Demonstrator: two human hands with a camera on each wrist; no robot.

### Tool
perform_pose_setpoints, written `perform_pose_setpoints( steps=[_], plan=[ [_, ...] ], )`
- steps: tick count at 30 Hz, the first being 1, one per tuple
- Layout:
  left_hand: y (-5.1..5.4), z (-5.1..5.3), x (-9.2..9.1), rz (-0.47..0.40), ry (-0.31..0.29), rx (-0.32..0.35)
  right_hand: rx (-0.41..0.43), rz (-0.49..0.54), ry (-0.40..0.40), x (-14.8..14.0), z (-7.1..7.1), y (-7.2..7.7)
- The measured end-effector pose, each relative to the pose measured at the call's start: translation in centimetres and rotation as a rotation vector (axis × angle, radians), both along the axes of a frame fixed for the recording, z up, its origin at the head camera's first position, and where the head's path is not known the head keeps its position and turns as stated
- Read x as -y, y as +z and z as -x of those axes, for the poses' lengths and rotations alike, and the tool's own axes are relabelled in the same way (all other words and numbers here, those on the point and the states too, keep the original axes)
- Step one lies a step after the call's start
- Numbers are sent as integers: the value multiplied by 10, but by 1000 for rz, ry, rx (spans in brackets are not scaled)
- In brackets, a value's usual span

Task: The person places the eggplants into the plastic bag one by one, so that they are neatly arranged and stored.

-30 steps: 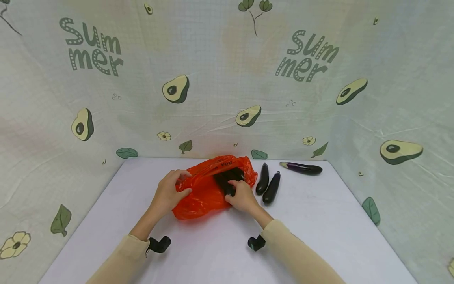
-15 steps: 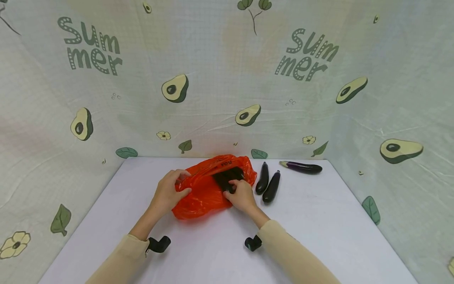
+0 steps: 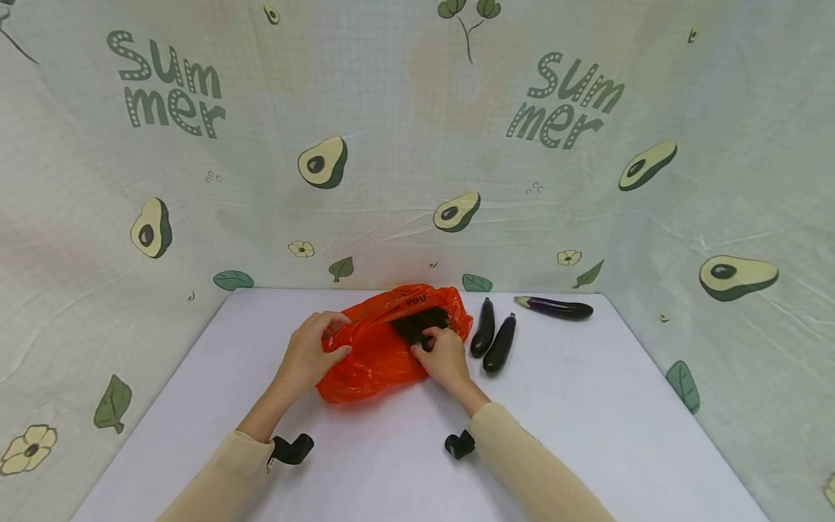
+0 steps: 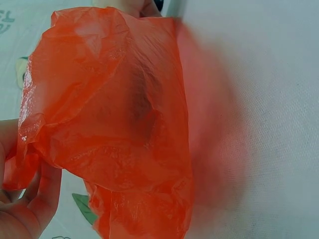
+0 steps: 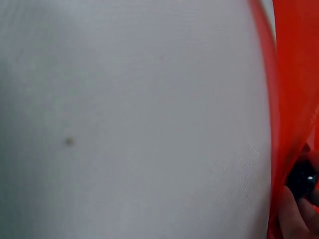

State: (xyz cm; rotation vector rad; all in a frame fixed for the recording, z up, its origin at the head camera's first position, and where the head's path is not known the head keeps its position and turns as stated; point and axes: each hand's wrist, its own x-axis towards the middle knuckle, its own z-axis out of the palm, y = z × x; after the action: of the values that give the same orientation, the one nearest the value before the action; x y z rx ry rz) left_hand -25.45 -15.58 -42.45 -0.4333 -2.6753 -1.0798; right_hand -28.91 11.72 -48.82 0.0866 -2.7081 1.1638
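Curtained tabletop booth [image 3: 750, 145], white table [image 3: 385, 464], printed cloth [image 3: 391, 94] on three sides, avocado motifs [image 3: 457, 212], "summer" lettering [image 3: 167, 85]

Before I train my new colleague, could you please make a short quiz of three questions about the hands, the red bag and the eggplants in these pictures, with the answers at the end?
1. How many eggplants lie on the table outside the bag?
A) two
B) three
C) five

2. True or false: the left hand holds the edge of the bag.

3. Fill in the blank: the other hand reaches into the bag's open mouth and has its fingers on a dark ____.

Key:
1. B, three, all to the right of the bag in the head view.
2. True.
3. Eggplant; the right hand is the one touching it.
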Motion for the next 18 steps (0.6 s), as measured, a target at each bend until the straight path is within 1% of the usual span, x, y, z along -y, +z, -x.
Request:
perform_pose_setpoints(
  steps=[5, 10, 15, 18],
  plan=[
    [0, 0, 0, -3, 4, 6, -29, -6, -22, 1, 2, -2],
    [1, -1, 0, -9, 5, 12, -18, -1, -15, -2, 0, 2],
    [1, -1, 0, -8, 9, 16, -44, 3, 10, -9, -7, 12],
    [1, -1, 0, -7, 8, 15, -69, 6, 21, -15, -12, 22]
  ],
)
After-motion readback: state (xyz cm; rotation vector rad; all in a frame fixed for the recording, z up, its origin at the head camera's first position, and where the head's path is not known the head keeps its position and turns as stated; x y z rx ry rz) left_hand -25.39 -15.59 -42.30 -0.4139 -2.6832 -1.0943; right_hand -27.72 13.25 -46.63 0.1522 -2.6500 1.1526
